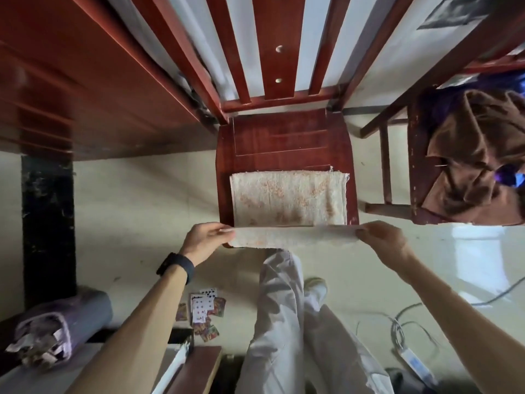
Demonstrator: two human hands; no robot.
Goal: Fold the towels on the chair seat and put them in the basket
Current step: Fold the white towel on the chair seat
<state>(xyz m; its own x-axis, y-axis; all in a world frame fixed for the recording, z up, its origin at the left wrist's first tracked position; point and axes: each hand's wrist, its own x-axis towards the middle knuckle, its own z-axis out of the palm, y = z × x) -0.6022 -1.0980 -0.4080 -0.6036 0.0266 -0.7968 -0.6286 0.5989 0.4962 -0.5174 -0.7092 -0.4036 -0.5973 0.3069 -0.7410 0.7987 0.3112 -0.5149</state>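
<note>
A cream towel [287,199] with faint orange marks lies across the front half of the red-brown wooden chair seat [281,137]. Its near edge is lifted off the seat's front. My left hand [206,240] pinches the towel's near left corner. My right hand [383,240] pinches the near right corner, and the edge is stretched taut between them. No basket shows in this view.
A dark red table [85,81] stands at the left. A second wooden chair [397,166] at the right carries a brown cloth [477,155]. Playing cards [203,311], a rolled grey mat [62,325] and cables [403,328] lie on the pale floor near my legs.
</note>
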